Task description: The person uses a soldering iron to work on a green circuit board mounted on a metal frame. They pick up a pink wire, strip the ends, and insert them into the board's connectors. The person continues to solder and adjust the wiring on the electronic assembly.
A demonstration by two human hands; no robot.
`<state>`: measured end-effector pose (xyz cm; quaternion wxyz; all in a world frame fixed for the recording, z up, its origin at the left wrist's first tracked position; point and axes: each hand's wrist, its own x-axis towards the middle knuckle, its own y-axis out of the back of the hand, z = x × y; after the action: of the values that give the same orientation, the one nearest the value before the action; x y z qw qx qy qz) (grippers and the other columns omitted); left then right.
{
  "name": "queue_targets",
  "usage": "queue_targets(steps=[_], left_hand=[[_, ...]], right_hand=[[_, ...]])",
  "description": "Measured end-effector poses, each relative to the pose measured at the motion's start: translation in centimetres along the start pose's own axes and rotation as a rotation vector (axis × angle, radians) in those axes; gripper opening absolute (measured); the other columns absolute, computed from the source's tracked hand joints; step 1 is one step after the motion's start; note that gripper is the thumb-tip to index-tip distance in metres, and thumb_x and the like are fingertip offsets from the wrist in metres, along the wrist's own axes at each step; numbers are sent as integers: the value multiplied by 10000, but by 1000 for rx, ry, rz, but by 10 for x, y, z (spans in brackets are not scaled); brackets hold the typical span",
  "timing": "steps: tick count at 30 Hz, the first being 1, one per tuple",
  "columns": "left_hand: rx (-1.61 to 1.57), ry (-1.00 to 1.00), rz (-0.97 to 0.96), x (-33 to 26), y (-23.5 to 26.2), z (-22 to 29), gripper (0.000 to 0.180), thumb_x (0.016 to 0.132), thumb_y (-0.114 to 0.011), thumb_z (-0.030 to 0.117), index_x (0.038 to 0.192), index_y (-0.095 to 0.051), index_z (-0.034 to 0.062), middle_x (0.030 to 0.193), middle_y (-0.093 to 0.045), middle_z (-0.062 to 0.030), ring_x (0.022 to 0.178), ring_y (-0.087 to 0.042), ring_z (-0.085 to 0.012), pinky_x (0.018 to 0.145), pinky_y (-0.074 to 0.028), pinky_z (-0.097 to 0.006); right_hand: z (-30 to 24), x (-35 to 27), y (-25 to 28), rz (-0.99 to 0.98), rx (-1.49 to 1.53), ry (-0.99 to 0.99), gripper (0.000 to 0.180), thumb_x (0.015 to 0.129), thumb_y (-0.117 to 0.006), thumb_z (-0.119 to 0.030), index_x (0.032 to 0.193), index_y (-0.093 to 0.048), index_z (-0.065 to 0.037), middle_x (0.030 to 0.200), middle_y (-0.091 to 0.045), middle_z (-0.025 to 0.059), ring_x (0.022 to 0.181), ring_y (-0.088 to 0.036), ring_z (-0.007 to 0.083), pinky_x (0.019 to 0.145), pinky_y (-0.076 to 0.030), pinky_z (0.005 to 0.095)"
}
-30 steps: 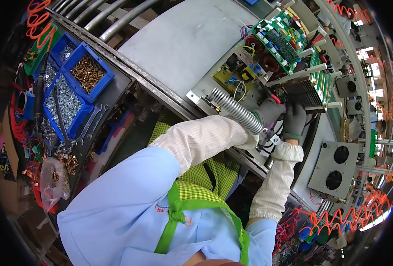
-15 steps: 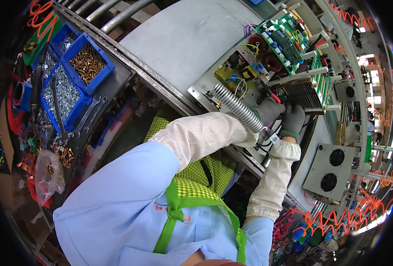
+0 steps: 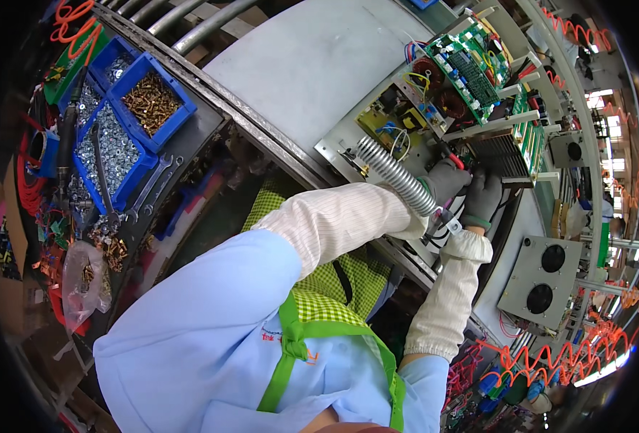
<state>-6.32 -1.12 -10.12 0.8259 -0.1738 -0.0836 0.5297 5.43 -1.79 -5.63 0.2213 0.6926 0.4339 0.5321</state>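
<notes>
Together, both gloved hands, left hand point(image 3: 445, 180) and right hand point(image 3: 483, 198), pinched wiring point(image 3: 442, 224) inside the open metal chassis point(image 3: 348, 141); circuit boards point(image 3: 471, 68) sat mounted, cables loose.

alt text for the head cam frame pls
Two grey-gloved hands, left hand and right hand, meet at an open metal chassis holding green circuit boards. A ribbed hose crosses them; blue screw bins sit left.

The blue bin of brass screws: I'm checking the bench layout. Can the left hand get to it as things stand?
Probably yes: the blue bin of brass screws lies open and uncovered, but the left hand is busy at the chassis.
</notes>
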Motion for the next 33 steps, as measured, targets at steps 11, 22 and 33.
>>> queue_targets(steps=[11,22,33], left_hand=[[-257,64,-21,5,-5,-7,193,820,-544,115,978,-635,51,860,-630,-97,785,-616,-173,705,-497,-284],[-241,113,25,6,-6,-7,151,798,-562,163,734,-620,38,660,-584,-51,585,-554,-131,542,-434,-277],[317,-402,25,28,-12,-51,77,784,-579,92,790,-593,16,750,-611,-66,655,-600,-133,577,-480,-255]], right_hand=[[-7,-3,5,57,1,13,191,815,-602,-177,899,-657,-15,828,-636,204,768,-599,386,691,-453,437],[0,-2,8,-47,-25,-27,204,818,-604,-171,951,-659,-26,925,-649,193,851,-611,370,755,-469,415],[-5,1,9,-34,-77,1,229,816,-610,-204,938,-642,-13,886,-641,198,835,-603,386,738,-460,434]])
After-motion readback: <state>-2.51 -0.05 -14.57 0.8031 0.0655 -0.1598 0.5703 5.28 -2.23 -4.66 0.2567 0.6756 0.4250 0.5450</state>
